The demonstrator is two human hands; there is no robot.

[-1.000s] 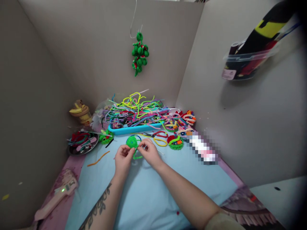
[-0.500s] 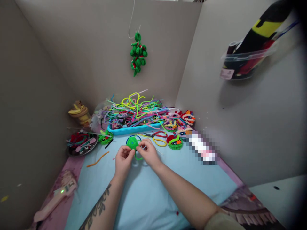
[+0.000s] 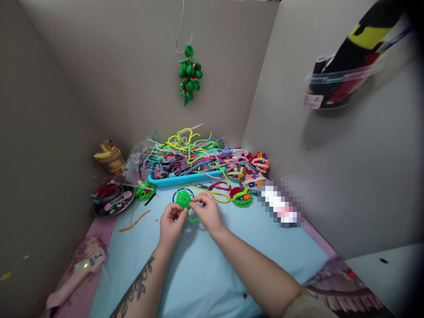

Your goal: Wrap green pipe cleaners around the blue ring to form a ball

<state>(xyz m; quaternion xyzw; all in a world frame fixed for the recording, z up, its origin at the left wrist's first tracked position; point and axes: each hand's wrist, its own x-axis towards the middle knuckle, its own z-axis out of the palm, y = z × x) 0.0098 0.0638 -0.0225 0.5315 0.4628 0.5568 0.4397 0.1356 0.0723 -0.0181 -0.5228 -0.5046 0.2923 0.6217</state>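
A round, coiled green pipe-cleaner disc (image 3: 183, 198) is held up between both hands over the blue cloth. My left hand (image 3: 172, 219) pinches its lower left edge, fingers curled. At its right edge, my right hand (image 3: 207, 211) is closed with thumb and index finger on the disc. A loose green pipe-cleaner end loops down below it. Behind the disc lies a dark blue ring, partly hidden. Just beyond my right hand, scissors with red and yellow handles (image 3: 220, 195) rest on the cloth.
A blue tray (image 3: 185, 179) heaped with colourful pipe cleaners stands at the back. Finished green faces (image 3: 241, 197) lie to its right. A metal bowl (image 3: 114, 211), an orange pipe cleaner (image 3: 135, 221) and a pink glue gun (image 3: 79, 276) are on the left. Walls enclose three sides.
The green disc has turned slightly and sits a little lower and to the right. Both hands keep their pinch, with only small finger shifts.
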